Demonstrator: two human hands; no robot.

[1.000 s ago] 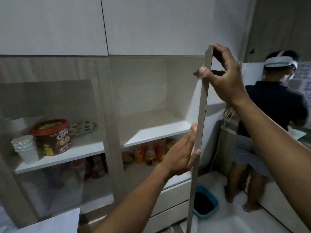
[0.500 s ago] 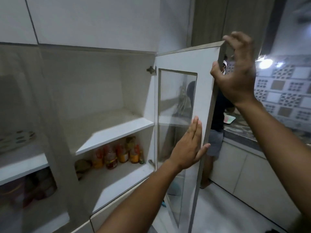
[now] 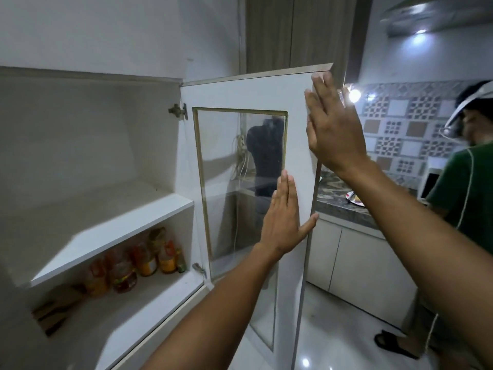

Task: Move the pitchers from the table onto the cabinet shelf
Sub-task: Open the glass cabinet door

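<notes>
Here both hands lie flat and open on the white glass-paned cabinet door [image 3: 250,102], gripping nothing: left hand [image 3: 282,222] near its lower edge, right hand [image 3: 333,129] higher. The white upper cabinet shelf [image 3: 112,231] is bare; no pitcher shows. Labels on the blurred orange bottles [image 3: 144,260] below are unreadable.

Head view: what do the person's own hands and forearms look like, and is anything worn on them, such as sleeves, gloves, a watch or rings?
Both the left hand and the right hand are bare, with no gloves. Both forearms are uncovered as far as the frame shows, so no sleeve is visible. No watch, band or ring shows on the sides facing the camera. No markings or cables on them.
</notes>
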